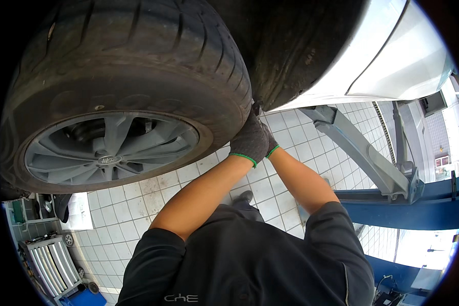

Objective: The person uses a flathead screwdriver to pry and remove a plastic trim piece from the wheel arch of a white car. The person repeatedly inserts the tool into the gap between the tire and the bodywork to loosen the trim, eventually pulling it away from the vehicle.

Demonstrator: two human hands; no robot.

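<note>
A car wheel with a black tyre [127,86] and a grey multi-spoke rim [112,148] hangs at the upper left, above the floor. To its right are the dark wheel arch liner [301,56] and the white body panel [382,56]. Both my arms reach up into the gap between the tyre and the arch's lower edge. My left hand [249,140], in a dark grey glove with a green cuff, is right against the tyre's side. Close behind it, my right hand [272,141] wears a matching glove, mostly covered by the left. The fingers of both hands are hidden, as is whatever they touch.
A grey lift arm [362,150] slants down on the right to a blue lift beam [418,209]. At the lower left stands a grey tool trolley [53,265] with a blue item [89,298] beside it. White tiles [137,204] cover the floor. My shoe [245,196] shows below my hands.
</note>
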